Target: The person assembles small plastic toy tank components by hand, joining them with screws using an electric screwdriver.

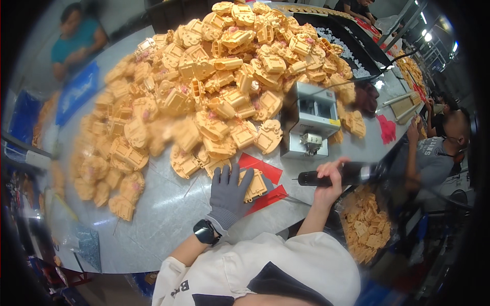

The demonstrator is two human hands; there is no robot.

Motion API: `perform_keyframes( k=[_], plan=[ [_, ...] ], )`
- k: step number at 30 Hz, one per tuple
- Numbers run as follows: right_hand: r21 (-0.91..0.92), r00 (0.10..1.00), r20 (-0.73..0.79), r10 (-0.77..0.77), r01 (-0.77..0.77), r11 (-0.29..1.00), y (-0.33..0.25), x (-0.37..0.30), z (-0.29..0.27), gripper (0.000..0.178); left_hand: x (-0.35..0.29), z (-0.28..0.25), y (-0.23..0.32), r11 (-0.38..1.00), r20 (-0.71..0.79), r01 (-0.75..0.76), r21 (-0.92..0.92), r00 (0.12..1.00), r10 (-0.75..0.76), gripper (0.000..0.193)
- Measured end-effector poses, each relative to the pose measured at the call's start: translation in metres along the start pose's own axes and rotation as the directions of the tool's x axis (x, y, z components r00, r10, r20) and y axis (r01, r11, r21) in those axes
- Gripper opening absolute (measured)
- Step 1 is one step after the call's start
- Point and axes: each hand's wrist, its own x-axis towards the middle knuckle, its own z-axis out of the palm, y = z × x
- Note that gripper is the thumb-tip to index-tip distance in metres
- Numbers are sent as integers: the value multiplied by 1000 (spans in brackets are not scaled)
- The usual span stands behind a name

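My left hand [228, 189], in a grey glove, lies palm down on the table with its fingers stretched out and apart. Its inner edge rests against a yellow-orange plastic housing [254, 185], and its fingertips reach the near edge of a heap of similar housings [217, 97]. The housing sits between two red strips [264, 169], with a grey piece beside it whose kind I cannot make out. Bare, my right hand [329, 177] is closed around a black electric screwdriver [354, 174]. The tool lies level, its thin bit pointing left toward the housing but apart from it.
Behind the screwdriver stands a white and grey desktop machine [312, 120]. A container of housings [365, 224] is at my lower right. Black trays of small white parts [347, 48] stand at the back. Other people [436, 153] sit along the right, and one person [76, 41] is far left.
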Motion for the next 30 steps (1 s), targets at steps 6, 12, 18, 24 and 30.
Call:
perform_keyframes(
  k=[6, 12, 18, 24, 30],
  plan=[
    [99, 992, -123, -8, 20, 995, -3, 4, -32, 40, -3, -69, 19, 953, -349, -275, -131, 912, 215, 84],
    [-72, 951, -101, -291, 285, 956, -19, 66, 8, 42, 23, -3, 9, 982, -92, -58, -181, 995, 42, 67],
    [-177, 962, 36, -270, 272, 946, -3, 80, 27, 32, -22, 29, -6, 942, -408, -88, -325, 911, -55, 67],
    [-430, 981, 159, -108, 167, 887, 15, 89, 36, 28, -35, 68, -20, 846, -354, -32, -532, 916, -188, 66],
    [-178, 918, 397, -7, 84, 980, -5, 21, 47, 40, -22, 54, -19, 814, -322, -20, -580, 924, -207, 61]
  ],
)
